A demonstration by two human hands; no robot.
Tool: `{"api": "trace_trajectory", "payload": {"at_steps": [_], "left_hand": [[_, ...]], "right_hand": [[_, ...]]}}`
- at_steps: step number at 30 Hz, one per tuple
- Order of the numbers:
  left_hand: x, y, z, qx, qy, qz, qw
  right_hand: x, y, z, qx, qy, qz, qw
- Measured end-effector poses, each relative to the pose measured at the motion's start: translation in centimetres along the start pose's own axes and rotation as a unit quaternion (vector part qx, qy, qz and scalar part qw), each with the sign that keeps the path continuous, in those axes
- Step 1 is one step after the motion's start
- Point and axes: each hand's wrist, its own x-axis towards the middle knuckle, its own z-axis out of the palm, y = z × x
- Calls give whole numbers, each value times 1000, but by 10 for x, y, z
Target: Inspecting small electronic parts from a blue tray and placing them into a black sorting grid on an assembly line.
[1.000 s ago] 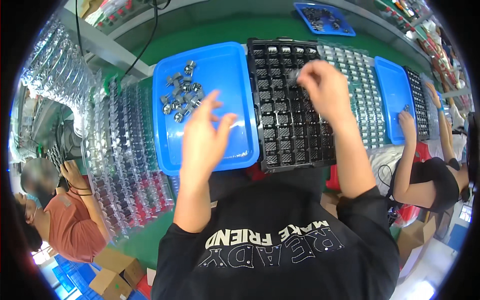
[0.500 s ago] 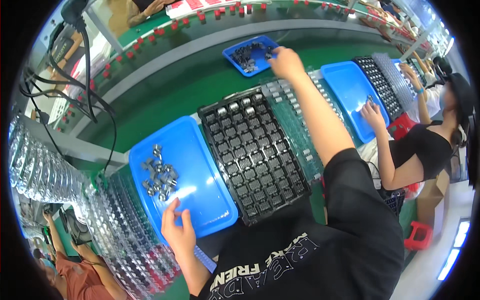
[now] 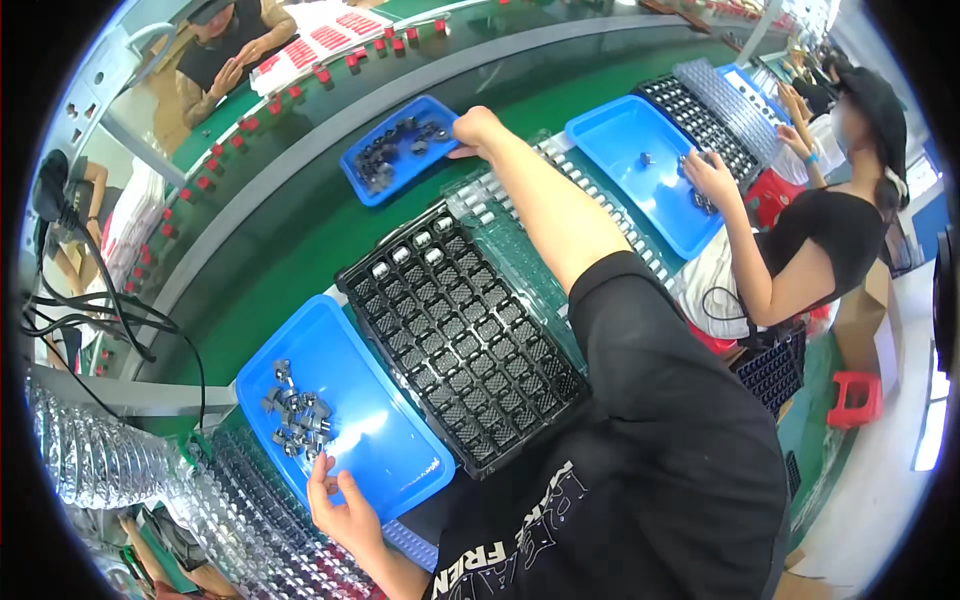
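Observation:
My right hand (image 3: pixel 476 132) reaches far forward and is closed on the right rim of a small blue tray (image 3: pixel 352 160). Dark and silvery small metal parts (image 3: pixel 376 165) lie in that tray. At the near left, my left hand (image 3: pixel 340 505) hovers over the corner of a larger blue tray (image 3: pixel 385 440), thumb and fingers apart, holding nothing that shows. Just beyond its fingertips sits a pile of small metal parts (image 3: pixel 295 410). Between my arms is a black compartment tray (image 3: pixel 470 350); several cells at its far end hold silvery parts (image 3: pixel 422 240).
Clear plastic trays (image 3: pixel 515 250) with rows of parts lie under my right forearm. At the right a co-worker's hand (image 3: pixel 710 180) is over another blue tray (image 3: pixel 600 125). Black cables (image 3: pixel 110 300) hang at the left, above a silver duct (image 3: pixel 90 450) and stacked clear trays (image 3: pixel 250 520).
The view has shifted and turned. My right hand has gone from reaching into the small tray's right end to gripping its rim. My left hand stays by the larger tray.

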Motion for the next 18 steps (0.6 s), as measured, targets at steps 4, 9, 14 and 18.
{"api": "trace_trajectory", "payload": {"at_steps": [4, 9, 14, 18], "left_hand": [[-2, 12, -3, -24, 9, 16, 1000], [-10, 14, -13, -16, 44, -2, 999], [15, 45, 21, 51, 62, 84, 993], [35, 65, 49, -5, 55, 141, 989]], "right_hand": [[-25, -3, 20, 61, 12, -2, 998], [-125, -37, 39, 26, -116, -135, 984], [-235, -53, 41, -75, -80, -134, 985], [-314, -45, 100, -264, -55, -229, 935]]}}
